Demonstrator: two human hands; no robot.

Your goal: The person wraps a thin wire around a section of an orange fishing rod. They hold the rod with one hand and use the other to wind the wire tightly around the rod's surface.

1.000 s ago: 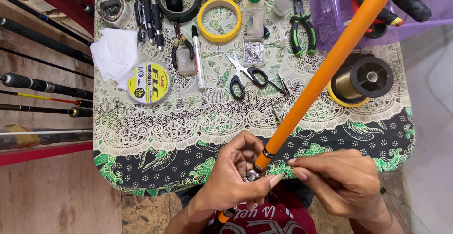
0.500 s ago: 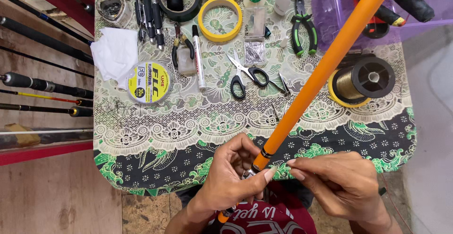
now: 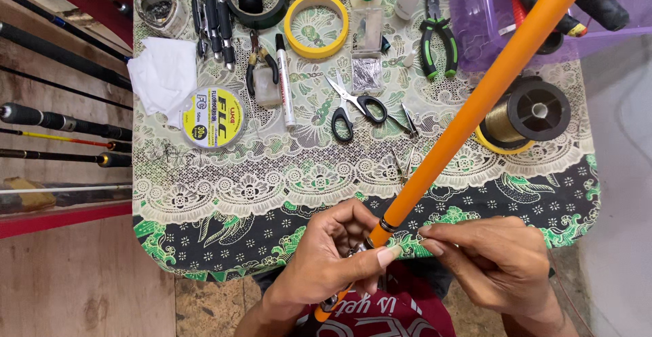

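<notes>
Over patterned tablecloth (image 3: 272,194), left hand (image 3: 333,262) still grips orange rod (image 3: 475,106); right hand (image 3: 496,269) stays pinched.

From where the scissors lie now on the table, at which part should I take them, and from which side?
Take the scissors at the black finger loops, coming from the near table edge. The loops point toward the person and the pointed blades away, toward the small clear box of pins. The patterned cloth near the loops is bare, while a white marker lies on their left, so the near side probably gives fingers the most room.
</notes>
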